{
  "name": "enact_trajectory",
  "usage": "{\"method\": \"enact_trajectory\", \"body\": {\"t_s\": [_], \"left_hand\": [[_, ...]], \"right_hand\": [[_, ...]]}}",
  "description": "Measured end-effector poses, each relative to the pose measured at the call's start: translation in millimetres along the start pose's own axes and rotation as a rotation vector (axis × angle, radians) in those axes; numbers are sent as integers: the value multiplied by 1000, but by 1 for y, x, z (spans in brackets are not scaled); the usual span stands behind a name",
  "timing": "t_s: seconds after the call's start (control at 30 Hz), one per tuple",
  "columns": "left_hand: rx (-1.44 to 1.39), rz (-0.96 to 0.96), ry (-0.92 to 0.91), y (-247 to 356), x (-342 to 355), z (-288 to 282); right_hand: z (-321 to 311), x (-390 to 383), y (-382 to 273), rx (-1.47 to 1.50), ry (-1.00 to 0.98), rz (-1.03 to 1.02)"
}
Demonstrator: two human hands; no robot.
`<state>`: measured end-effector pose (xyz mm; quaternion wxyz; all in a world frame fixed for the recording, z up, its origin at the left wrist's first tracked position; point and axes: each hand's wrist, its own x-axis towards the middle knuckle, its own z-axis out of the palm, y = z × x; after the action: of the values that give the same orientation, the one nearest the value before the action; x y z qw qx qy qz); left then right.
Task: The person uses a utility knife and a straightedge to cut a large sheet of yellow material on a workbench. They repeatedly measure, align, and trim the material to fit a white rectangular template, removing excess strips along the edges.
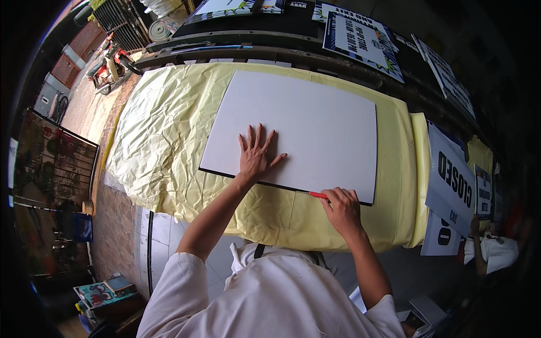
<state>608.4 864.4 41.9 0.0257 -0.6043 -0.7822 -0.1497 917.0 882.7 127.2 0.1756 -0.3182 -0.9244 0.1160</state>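
Shows a red motorcycle (115, 61) at the upper left of the frame, then crinkled pale-yellow sheeting (155, 138) from left to right of centre, beneath a white board (315, 129) lying flat mid-frame. Rests the left hand (255, 159) palm down with fingers spread on the board's lower-left part, and pinches a slim red tool (318, 195) in the right hand (342, 209), lower right of centre, with the tip by the board's lower edge. Includes printed signs (448, 180) at the right and another person's white top (499, 253) at the lower right.
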Motion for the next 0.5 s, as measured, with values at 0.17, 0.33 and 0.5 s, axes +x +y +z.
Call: {"method": "enact_trajectory", "body": {"t_s": [0.17,0.33,0.5], "left_hand": [[-8,9,11,0,-1,8],[5,-10,35,-2,-3,7],[0,-18,32,1,-3,6]], "right_hand": [[21,9,3,-51,-18,-42],[27,10,-3,-65,-4,-62],[27,8,-3,-87,2,-87]]}}
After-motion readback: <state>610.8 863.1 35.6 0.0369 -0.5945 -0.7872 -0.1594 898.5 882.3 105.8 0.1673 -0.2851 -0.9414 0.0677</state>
